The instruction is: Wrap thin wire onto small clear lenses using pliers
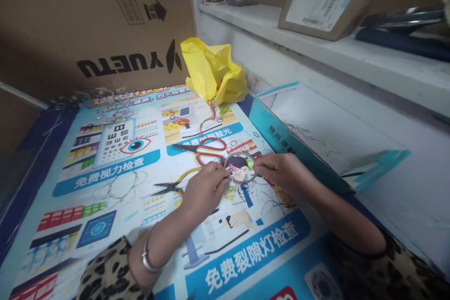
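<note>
Between my hands, over the printed sheet, is a thin round silvery bangle (241, 153). My left hand (207, 185) pinches its near left side, where a small pinkish bit and a pale bead-like spot show at the fingertips. On the right side, the closed fingers of my right hand (281, 171) grip the bangle's edge. Just beyond the bangle lie red-handled scissors (215, 140), blades pointing left. A pair of yellow-handled scissors (167, 188) lies partly behind my left hand. Loose dark thread loops (277, 204) lie near my right hand.
A crumpled yellow bag (214, 72) stands at the back with multicoloured cords (212, 110) trailing from it. To the right is an open teal box (298, 145) with thin strands inside. Clear plastic packets (112, 115) lie back left. A large carton (94, 18) and a shelf (267, 21) border the table.
</note>
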